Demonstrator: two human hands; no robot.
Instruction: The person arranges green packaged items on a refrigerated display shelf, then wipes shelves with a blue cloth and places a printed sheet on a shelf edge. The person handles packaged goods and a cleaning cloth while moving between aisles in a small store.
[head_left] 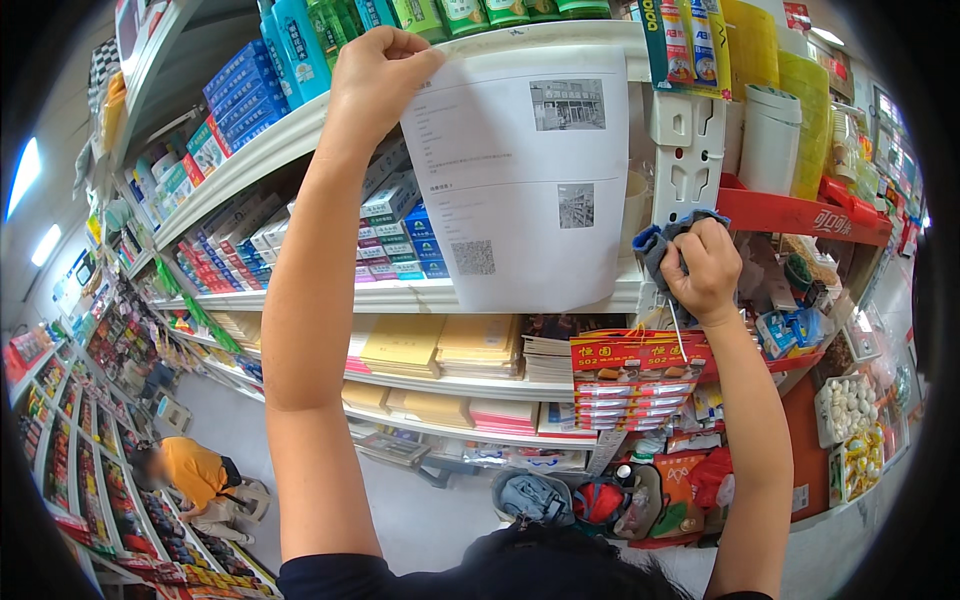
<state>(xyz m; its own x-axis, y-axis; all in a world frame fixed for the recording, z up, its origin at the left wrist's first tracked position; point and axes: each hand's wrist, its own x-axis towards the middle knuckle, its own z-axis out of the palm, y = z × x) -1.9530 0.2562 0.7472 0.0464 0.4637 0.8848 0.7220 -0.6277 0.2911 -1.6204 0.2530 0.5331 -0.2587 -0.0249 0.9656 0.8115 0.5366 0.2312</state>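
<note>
From the head camera, looking up along a shop's white shelving, the left hand (372, 72) is raised high, fingers and thumb pinched on the top left corner of a thin white paper sheet (520, 180). The sheet hangs flat against the shelf front, smooth and slightly creased across its middle, with grey printed blocks and small square pictures on it. It covers part of the top shelf edge (250, 160) and reaches down to the shelf below.

The right hand (705, 268) is closed in a fist around a crumpled dark blue cloth (650, 242), soft and bunched, pressed up beside a white plastic slotted upright (685, 150) at the sheet's right edge. A thin cord dangles below that fist.

Behind the left forearm sit rows of small glossy boxes (395, 235) in blue, white and red. Lower shelves carry flat stacks of tan envelopes (440, 345). A red cardboard display tray (635, 365) sits under the right wrist. Down the aisle at lower left, a person in an orange shirt (190, 475) crouches on the pale floor.
</note>
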